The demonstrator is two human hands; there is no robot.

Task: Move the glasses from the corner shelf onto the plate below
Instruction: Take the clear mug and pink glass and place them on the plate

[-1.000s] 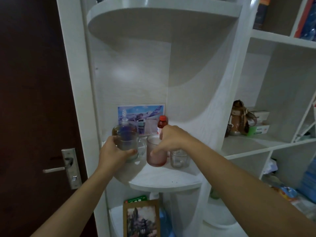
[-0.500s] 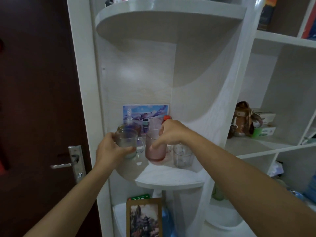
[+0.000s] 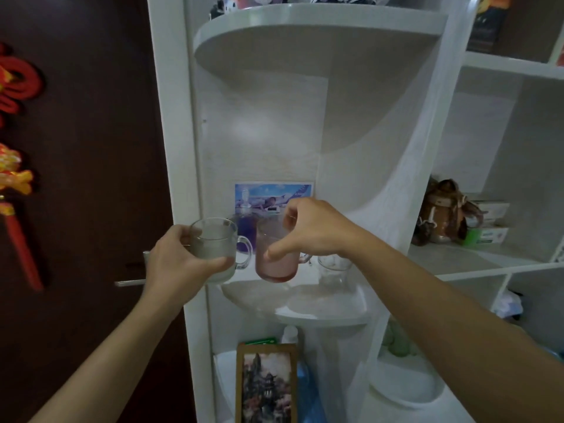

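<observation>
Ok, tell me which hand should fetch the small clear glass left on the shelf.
Right. The right hand is nearest the small clear glass, though it holds the pink mug; the left hand is farther.

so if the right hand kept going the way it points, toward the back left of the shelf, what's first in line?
Likely the dark bottle standing behind the pink glass that the right hand holds, then the aeroplane picture on the back wall. Depth is unclear.

Both forearms reach forward and up, bare; left hand [image 3: 180,261] curled round a frosted mug [image 3: 213,245], thumb in front; right hand [image 3: 311,230] pinches pink mug [image 3: 274,257] from above, wrist bent down.
</observation>
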